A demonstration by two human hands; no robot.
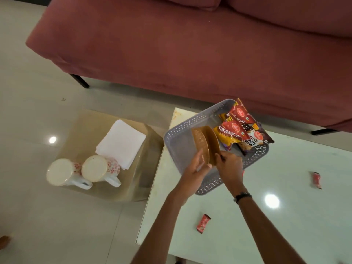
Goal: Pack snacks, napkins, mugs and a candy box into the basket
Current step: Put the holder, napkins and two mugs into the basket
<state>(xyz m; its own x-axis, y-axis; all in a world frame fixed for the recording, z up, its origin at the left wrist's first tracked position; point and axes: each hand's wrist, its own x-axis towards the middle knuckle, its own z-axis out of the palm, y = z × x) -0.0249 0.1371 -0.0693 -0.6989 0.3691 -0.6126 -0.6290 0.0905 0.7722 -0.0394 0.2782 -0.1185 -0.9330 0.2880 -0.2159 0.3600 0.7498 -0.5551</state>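
Both hands hold a flat golden-brown box with a woven pattern (205, 144) over the grey perforated plastic basket (177, 143). The box stands on its edge and looks partly open, its two halves spread like a shell. The left hand (194, 172) has its grip clamped on the lower left half, the thumb lying across the surface. The right hand (229, 166), with a dark band on the wrist, has its grip closed on the lower edge of the right half.

Just beyond the right grip, in the far part of the basket, several red and yellow snack packets (242, 128) lean together against the wall. The basket sits on the white glossy worktop (285, 216), at its far left corner.

To the right of and nearer than both grips, two small red candy wrappers (203, 223) lie apart on the worktop.

Well to the left of the left grip, a low transparent brownish side worktop (91, 128) carries a stack of white paper napkins (122, 143) and two white mugs with red print (83, 172), which lie on their sides just beside the napkins.
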